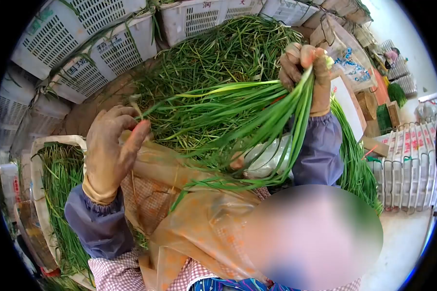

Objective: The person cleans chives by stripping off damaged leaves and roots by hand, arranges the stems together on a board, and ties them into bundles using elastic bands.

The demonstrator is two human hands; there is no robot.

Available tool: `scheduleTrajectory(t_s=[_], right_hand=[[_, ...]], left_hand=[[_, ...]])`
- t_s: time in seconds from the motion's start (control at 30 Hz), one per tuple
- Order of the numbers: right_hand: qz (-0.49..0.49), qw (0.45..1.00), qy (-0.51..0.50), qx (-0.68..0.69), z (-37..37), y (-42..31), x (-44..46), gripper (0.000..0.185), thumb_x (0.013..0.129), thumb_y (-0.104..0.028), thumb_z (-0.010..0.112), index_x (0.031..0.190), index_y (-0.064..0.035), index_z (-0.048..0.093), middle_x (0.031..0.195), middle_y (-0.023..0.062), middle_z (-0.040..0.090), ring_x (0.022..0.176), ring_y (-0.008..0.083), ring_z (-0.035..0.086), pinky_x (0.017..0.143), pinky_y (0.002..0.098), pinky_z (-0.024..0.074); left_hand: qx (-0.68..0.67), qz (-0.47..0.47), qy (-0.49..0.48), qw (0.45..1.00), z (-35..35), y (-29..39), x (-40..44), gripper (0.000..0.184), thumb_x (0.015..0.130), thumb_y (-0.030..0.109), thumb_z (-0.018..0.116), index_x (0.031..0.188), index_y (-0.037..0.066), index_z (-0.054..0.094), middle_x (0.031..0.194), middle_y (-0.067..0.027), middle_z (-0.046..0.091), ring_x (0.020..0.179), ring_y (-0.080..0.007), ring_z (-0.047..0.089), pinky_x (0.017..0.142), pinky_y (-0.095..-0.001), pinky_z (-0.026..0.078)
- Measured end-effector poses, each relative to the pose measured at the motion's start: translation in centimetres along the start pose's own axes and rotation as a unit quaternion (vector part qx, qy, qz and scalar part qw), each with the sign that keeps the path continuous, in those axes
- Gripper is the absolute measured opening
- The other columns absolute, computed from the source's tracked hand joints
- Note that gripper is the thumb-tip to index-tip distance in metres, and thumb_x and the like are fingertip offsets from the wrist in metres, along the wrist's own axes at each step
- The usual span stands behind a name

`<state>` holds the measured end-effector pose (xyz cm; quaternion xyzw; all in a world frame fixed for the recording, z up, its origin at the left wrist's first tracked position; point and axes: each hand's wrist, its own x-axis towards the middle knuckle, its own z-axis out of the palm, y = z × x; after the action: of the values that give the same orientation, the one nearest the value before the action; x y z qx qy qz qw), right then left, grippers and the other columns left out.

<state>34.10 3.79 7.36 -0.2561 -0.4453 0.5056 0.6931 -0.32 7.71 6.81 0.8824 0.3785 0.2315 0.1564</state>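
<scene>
My right hand (pixel 306 72), in a soiled tan glove, is closed around the pale root ends of a bunch of garlic chives (pixel 257 126). The long green leaves fan out leftward and down over my lap. My left hand (pixel 114 148), gloved too with reddish fingertips, is raised at the left with thumb and fingers pinched together. At those fingertips are a thin green leaf tip and a withered, pale strand (pixel 136 107). A translucent orange-patterned plastic apron (pixel 204 218) covers my lap beneath the leaves.
A large heap of loose green leaves (pixel 218 53) lies on the floor ahead. White slotted crates (pixel 107 56) line the back and left. A pale basket (pixel 39 145) of greens stands at my left, more chives (pixel 357 165) at my right. Stacked white crates (pixel 408 165) are farther right.
</scene>
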Motion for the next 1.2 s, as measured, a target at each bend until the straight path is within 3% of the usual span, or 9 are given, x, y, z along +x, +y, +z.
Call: scheduleTrajectory(t_s=[0.07, 0.2, 0.27, 0.33, 0.4, 0.6, 0.73, 0.93, 1.2], right_hand=[[0.014, 0.997, -0.053, 0.053, -0.4, -0.2, -0.6, 0.039, 0.09, -0.045, 0.051, 0.067, -0.0136, 0.048, 0.076, -0.0001, 0.044, 0.057, 0.0081, 0.039, 0.048, 0.0223, 0.0338], [0.027, 0.995, -0.059, 0.074, 0.0, 0.3, -1.4, 0.042, 0.089, -0.048, 0.051, 0.064, -0.0139, 0.046, 0.073, 0.0002, 0.045, 0.055, 0.0083, 0.04, 0.047, 0.0224, 0.0344], [0.041, 0.994, -0.07, 0.079, 0.4, 0.9, -2.0, 0.043, 0.089, -0.049, 0.051, 0.064, -0.0139, 0.047, 0.071, 0.0003, 0.045, 0.055, 0.0085, 0.04, 0.047, 0.0226, 0.035], [0.048, 0.993, -0.067, 0.086, 1.1, 1.5, -2.2, 0.044, 0.089, -0.049, 0.05, 0.063, -0.0139, 0.046, 0.07, 0.0008, 0.046, 0.053, 0.0089, 0.041, 0.047, 0.023, 0.036], [0.057, 0.991, -0.066, 0.105, 2.3, 2.5, -2.3, 0.044, 0.09, -0.048, 0.05, 0.062, -0.0138, 0.046, 0.069, 0.0004, 0.044, 0.056, 0.0113, 0.042, 0.05, 0.0252, 0.0385], [0.051, 0.982, -0.063, 0.171, 2.7, 3.4, -3.1, 0.041, 0.085, -0.041, 0.062, 0.061, -0.0128, 0.046, 0.067, -0.0004, 0.038, 0.068, 0.0162, 0.043, 0.067, 0.0335, 0.0451], [0.083, 0.988, -0.011, 0.128, 2.4, 3.7, -3.9, 0.024, 0.085, -0.023, 0.064, 0.074, -0.0052, 0.053, 0.104, 0.0156, 0.058, 0.106, 0.0311, 0.055, 0.087, 0.0481, 0.0518], [0.124, 0.982, 0.065, 0.126, 2.4, 4.7, -3.9, 0.023, 0.088, -0.021, 0.058, 0.075, -0.0042, 0.051, 0.111, 0.0203, 0.056, 0.106, 0.0291, 0.056, 0.081, 0.0432, 0.0552], [0.209, 0.971, 0.035, 0.109, 4.2, 4.9, -5.1, 0.025, 0.085, -0.013, 0.059, 0.105, -0.0042, 0.046, 0.09, 0.0157, 0.062, 0.066, 0.0226, 0.065, 0.048, 0.0309, 0.0534]], left_hand=[[0.04, 0.034, 0.099, 0.994, 0.8, 1.2, 0.5, 0.015, 0.074, 0.009, 0.068, 0.079, 0.001, 0.056, 0.101, -0.0145, 0.061, 0.091, -0.035, 0.056, 0.078, -0.0404, 0.045], [0.046, 0.042, 0.183, 0.981, 1.1, 3.1, 2.1, 0.021, 0.074, 0.003, 0.065, 0.095, 0.002, 0.061, 0.105, -0.0135, 0.06, 0.099, -0.033, 0.056, 0.085, -0.0402, 0.044], [-0.17, 0.031, 0.194, 0.966, 2.6, 4.3, 2.5, 0.027, 0.076, 0.0, 0.062, 0.103, 0.002, 0.061, 0.103, -0.0137, 0.062, 0.098, -0.0319, 0.058, 0.087, -0.0397, 0.044], [-0.321, 0.097, 0.101, 0.937, 3.8, 5.5, 3.5, 0.025, 0.081, 0.003, 0.061, 0.106, 0.001, 0.061, 0.101, -0.0141, 0.063, 0.099, -0.0278, 0.06, 0.088, -0.0346, 0.045], [-0.233, 0.176, 0.06, 0.955, 5.7, 5.7, 5.0, 0.023, 0.081, 0.007, 0.064, 0.103, 0.0, 0.062, 0.099, -0.0143, 0.064, 0.094, -0.0276, 0.061, 0.085, -0.0339, 0.047], [-0.278, 0.11, 0.001, 0.954, 8.1, 5.9, 5.9, 0.016, 0.075, 0.009, 0.069, 0.089, 0.003, 0.065, 0.081, -0.0128, 0.062, 0.075, -0.0285, 0.06, 0.067, -0.0359, 0.046], [-0.218, 0.123, -0.012, 0.968, 7.0, 6.0, 6.3, 0.011, 0.072, 0.007, 0.069, 0.083, 0.004, 0.065, 0.077, -0.0102, 0.06, 0.073, -0.0295, 0.058, 0.068, -0.0379, 0.046], [0.189, 0.276, 0.072, 0.94, 6.1, 6.8, 7.4, 0.008, 0.067, 0.01, 0.066, 0.075, 0.013, 0.063, 0.075, -0.0015, 0.057, 0.077, -0.0211, 0.058, 0.092, -0.0418, 0.041], [0.19, 0.321, 0.115, 0.921, 4.6, 7.7, 8.1, 0.006, 0.067, 0.012, 0.061, 0.073, 0.013, 0.062, 0.073, 0.0007, 0.055, 0.077, -0.0174, 0.059, 0.097, -0.0436, 0.037]])
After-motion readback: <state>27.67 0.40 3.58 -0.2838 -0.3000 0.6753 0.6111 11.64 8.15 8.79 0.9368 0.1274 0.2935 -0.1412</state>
